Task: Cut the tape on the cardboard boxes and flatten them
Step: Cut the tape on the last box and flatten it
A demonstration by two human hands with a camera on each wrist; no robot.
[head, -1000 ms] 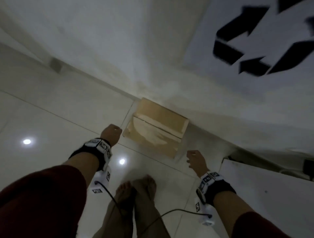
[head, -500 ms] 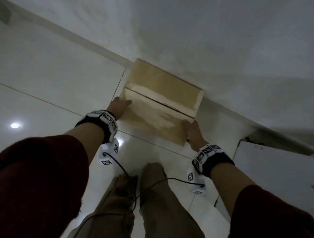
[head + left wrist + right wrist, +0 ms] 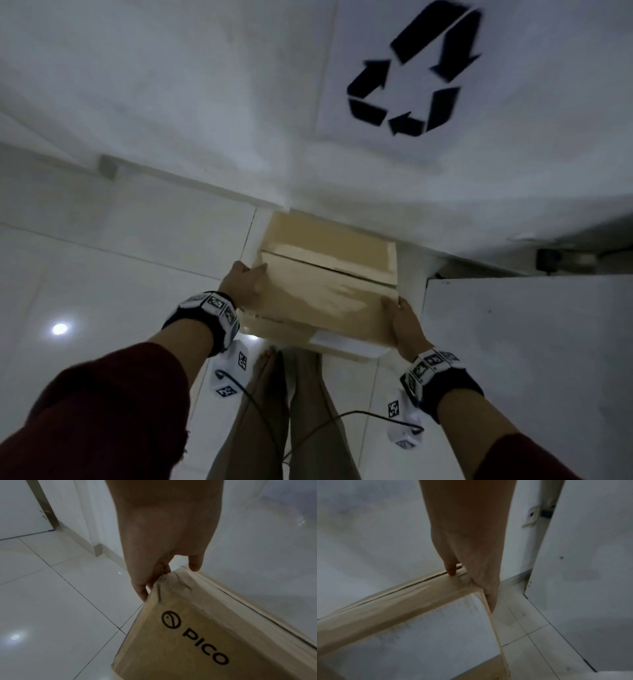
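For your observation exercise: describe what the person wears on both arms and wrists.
Both arms have dark red sleeves pushed up the forearms. Each wrist carries a black band ringed with white blocks bearing black square markers, a white marked camera unit beneath, and a thin black cable trailing down.

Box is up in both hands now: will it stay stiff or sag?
Probably stiff: the cardboard box keeps straight edges between the left hand and right hand. Likely light. Its crumpled corner may buckle under squeeze.
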